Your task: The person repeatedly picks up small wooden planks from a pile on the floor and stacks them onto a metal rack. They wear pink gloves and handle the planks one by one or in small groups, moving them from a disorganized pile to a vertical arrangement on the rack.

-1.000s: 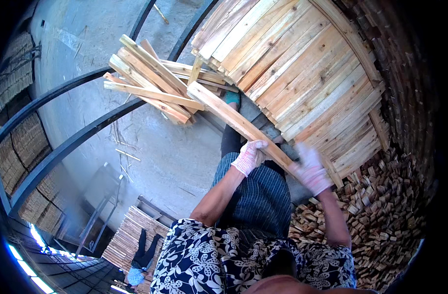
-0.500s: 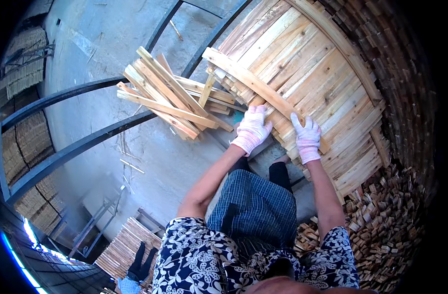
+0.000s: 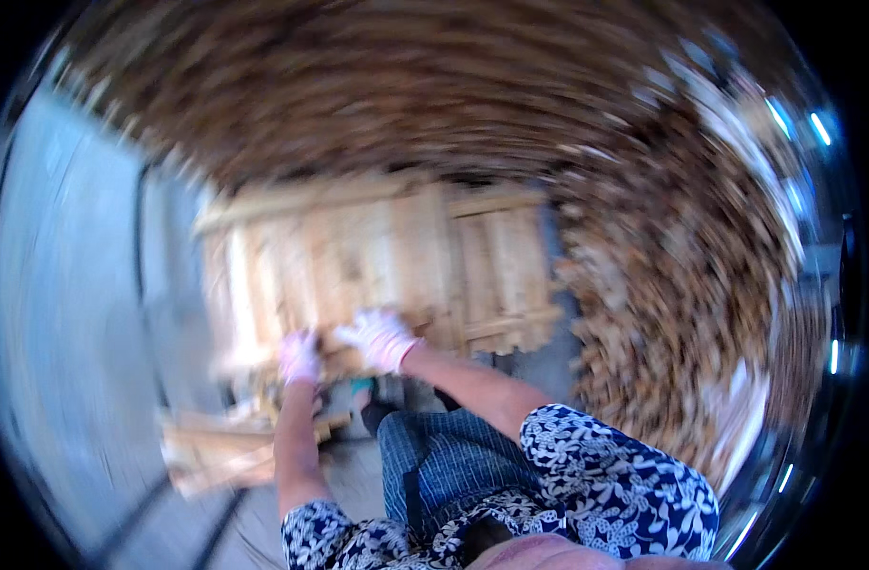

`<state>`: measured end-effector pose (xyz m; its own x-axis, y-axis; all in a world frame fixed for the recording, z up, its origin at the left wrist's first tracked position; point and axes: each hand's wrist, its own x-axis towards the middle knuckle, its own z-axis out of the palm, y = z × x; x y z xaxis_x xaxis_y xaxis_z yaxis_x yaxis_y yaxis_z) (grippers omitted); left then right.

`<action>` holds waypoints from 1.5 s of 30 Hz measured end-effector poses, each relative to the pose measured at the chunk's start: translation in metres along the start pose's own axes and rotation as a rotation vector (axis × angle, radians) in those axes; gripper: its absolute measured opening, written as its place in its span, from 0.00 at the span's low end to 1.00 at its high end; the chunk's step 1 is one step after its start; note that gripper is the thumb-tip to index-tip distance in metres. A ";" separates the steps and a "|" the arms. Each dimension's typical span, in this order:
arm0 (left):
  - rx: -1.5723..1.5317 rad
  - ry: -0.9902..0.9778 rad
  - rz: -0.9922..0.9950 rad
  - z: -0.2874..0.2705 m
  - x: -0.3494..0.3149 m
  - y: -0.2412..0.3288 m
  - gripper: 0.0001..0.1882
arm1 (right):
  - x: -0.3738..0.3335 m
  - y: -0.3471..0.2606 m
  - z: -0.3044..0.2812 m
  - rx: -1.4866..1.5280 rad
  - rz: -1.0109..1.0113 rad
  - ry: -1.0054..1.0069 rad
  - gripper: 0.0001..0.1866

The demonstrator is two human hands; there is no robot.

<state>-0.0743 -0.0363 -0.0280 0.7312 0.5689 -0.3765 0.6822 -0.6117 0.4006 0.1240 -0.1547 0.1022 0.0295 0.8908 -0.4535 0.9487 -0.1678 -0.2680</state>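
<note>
Pale blue-grey floor (image 3: 64, 285) fills the left side of the view, and stacked wood (image 3: 406, 90) walls off the far side, smeared by motion blur. Near the middle, close in front of the person, is the stack (image 3: 358, 256), its top made of light boards laid side by side and pointing away from the body. A cross board (image 3: 311, 204) runs over their ends along the far edge; at the right end, a narrower part has cross pieces at its far and near edges.

Both gloved hands are at the near edge of the stack, left of its middle. The left hand (image 3: 299, 356) is at the edge itself; the right hand (image 3: 377, 340) is just beside it, fingers stretched toward the left over the boards. With this much blur, I cannot tell whether the fingers of either hand are clasping a board or only lying on one.

Loose boards (image 3: 220, 451) lie in a pile to the left, near the left forearm. Dark rails (image 3: 220, 527) cross the floor below them. Right of the stack rises a heap (image 3: 672, 285) of wood pieces. Closest in are a striped blue apron (image 3: 453, 456) and a flowered shirt (image 3: 634, 484).
</note>
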 end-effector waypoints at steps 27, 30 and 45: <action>0.181 -0.968 1.057 0.046 -0.130 0.512 0.36 | -0.661 0.013 0.164 0.685 1.624 0.807 0.28; 0.070 -1.052 1.125 0.009 -0.206 0.677 0.29 | -0.799 0.087 0.073 0.620 1.944 0.706 0.26; -0.430 -1.106 0.944 0.150 -0.387 1.162 0.54 | -1.132 0.226 0.095 0.785 1.876 2.294 0.42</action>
<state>0.4349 -1.0503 0.4579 0.6515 -0.7344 -0.1903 0.0703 -0.1913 0.9790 0.2747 -1.2410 0.4739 0.3010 -0.9517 0.0604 -0.1693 -0.1156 -0.9788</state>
